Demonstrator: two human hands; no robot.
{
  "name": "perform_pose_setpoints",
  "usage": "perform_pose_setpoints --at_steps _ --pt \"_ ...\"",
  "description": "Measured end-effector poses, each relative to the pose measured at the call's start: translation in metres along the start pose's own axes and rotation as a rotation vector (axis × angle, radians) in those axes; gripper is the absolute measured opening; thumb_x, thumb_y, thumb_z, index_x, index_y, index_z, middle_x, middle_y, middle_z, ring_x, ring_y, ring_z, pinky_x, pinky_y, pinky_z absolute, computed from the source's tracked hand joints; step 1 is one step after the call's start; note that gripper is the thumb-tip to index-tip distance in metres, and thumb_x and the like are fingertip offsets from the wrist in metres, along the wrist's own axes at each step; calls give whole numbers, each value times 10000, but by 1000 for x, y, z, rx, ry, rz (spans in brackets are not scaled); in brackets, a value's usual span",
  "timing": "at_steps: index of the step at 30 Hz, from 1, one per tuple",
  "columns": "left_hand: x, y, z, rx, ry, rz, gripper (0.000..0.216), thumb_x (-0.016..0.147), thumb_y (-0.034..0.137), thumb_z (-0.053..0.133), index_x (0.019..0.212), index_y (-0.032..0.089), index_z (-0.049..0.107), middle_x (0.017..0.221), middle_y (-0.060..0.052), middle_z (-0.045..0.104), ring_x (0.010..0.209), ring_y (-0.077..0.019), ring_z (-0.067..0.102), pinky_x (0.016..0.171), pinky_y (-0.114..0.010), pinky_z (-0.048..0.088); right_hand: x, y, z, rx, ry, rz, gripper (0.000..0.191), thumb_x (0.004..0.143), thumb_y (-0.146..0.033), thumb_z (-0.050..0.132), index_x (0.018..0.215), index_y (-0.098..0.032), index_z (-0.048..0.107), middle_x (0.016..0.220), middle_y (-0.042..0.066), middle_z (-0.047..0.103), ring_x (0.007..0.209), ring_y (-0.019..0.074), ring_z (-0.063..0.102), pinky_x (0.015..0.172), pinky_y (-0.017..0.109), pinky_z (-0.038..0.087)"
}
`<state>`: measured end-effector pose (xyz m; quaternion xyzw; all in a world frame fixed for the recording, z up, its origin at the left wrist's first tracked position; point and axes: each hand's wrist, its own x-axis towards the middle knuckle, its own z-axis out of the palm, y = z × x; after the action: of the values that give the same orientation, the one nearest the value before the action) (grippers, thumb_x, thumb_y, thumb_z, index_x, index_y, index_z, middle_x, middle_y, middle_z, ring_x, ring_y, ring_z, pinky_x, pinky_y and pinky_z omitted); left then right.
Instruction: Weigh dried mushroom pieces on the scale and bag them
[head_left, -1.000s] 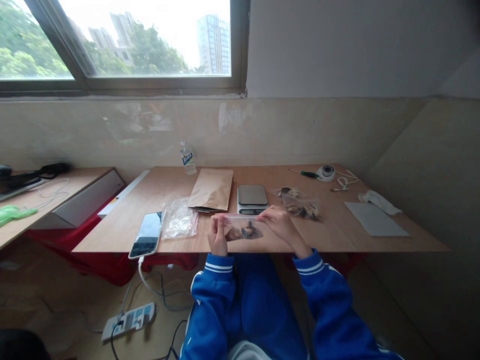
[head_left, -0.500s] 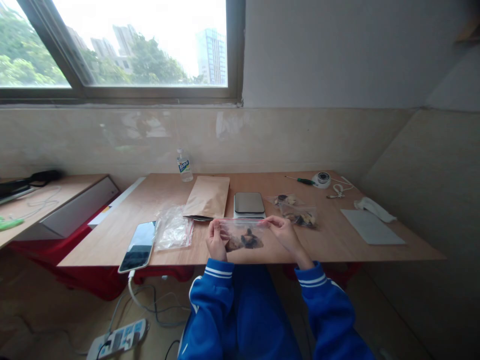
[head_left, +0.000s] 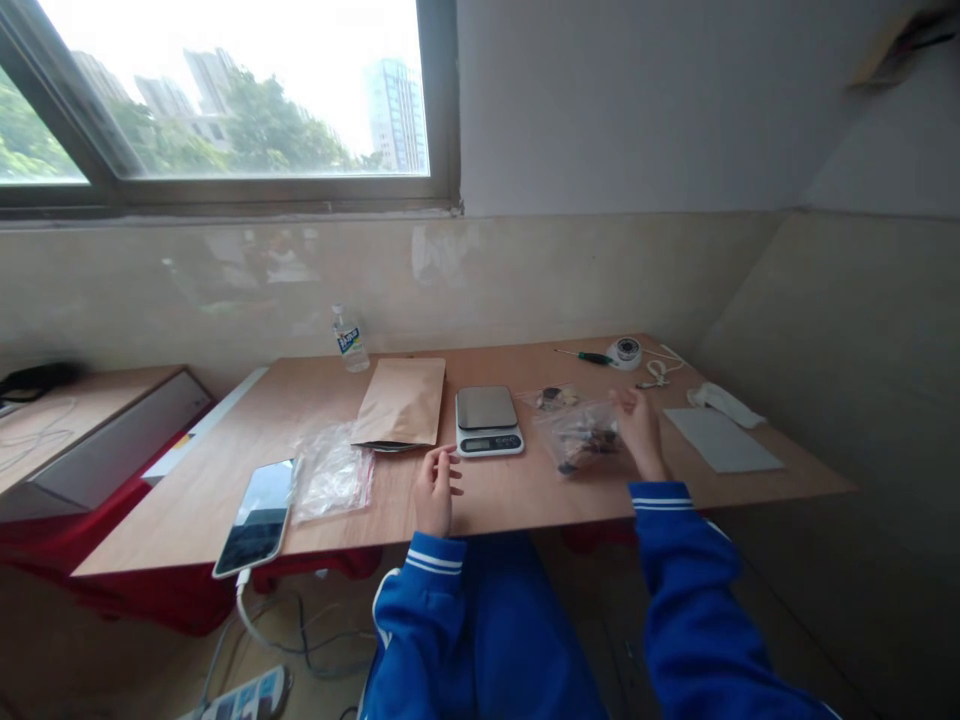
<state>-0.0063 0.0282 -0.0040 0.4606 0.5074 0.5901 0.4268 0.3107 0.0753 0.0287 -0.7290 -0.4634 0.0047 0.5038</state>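
Where daylight falls through the window [head_left: 225,100], wooden table [head_left: 525,495], beige tiled wall [head_left: 525,270].

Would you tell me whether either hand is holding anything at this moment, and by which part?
Nothing is clearly held. The left hand rests open on the table; the right hand is open beside the filled clear bags, with any contact unclear.

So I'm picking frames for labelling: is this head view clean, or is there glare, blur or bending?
Head view: window blown out white; right hand and bags motion-smeared; table edges bow from wide-lens distortion; scale fairly sharp.
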Motion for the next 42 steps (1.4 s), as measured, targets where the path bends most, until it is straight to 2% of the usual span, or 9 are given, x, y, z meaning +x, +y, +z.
perform_pose_setpoints --at_steps 2,8,12,15,19,26,30,35,42 --pt "2 -6 -16 35 54 -6 442 779 545 493 979 169 611 829 -49 586 647 -127 563 437 -205 479 -12 14 9 -210 110 -101 556 857 -487 409 1186 -54 526 1157 266 550 1081 349 510 891 512 394" --pt "16 -27 -60 278 257 67 333 798 385 455 1016 176 597 941 -79 588 758 -177 574 572 -299 529 -67 24 52 -457 -131 -311 470 889 -409 386 1266 -156 504 1387 192 391 1252 374 359 958 566 329" --pt "28 -31 -85 668 350 219 434 724 139 469 1144 180 572 1076 -104 521 1005 -234 533 919 -432 459 -49 19 65 -511 -250 -259 450 884 -353 393 1241 -115 530 1366 194 428 1270 377 337 1001 569 282" --pt "43 -26 -97 887 398 238 567 685 49 475 1238 160 518 1224 -143 453 1157 -291 464 1005 -475 377 -36 8 64 -474 -289 -222 460 879 -353 405 1275 -143 505 1422 175 368 1331 401 226 1006 653 197" --pt "69 -18 -105 1051 347 230 570 717 35 487 1261 200 515 1381 -136 385 1258 -338 388 997 -500 375 -66 -25 61 -266 -202 -356 450 882 -363 421 1287 -178 488 1473 153 283 1380 386 85 1015 687 138" --pt "97 -13 -106 1189 243 105 473 776 54 416 1205 191 559 1343 -126 480 1308 -284 340 1042 -480 286 -163 -127 86 369 -758 -707 367 886 -218 447 1245 -204 517 1307 105 518 1274 211 413 1068 440 349" --pt "104 -15 -107 1200 125 130 490 769 106 442 1228 247 541 1380 -76 458 1324 -265 317 1069 -485 217 -188 -168 125 362 -842 -788 384 883 -156 421 1255 -139 516 1258 130 569 1213 207 488 1033 402 415" --pt "109 -4 -111 1109 76 214 378 847 220 420 1175 264 603 1189 -67 626 1081 -237 555 919 -350 392 -199 -178 161 94 -771 -837 418 874 -130 435 1275 -25 489 1315 210 504 1263 266 438 1056 416 389" --pt "100 11 -101 1027 272 325 277 839 357 506 1046 316 685 862 -40 704 755 -203 612 598 -255 374 -201 -177 150 -164 -739 -882 308 833 4 411 1067 14 610 1046 238 641 1058 290 579 938 410 461"
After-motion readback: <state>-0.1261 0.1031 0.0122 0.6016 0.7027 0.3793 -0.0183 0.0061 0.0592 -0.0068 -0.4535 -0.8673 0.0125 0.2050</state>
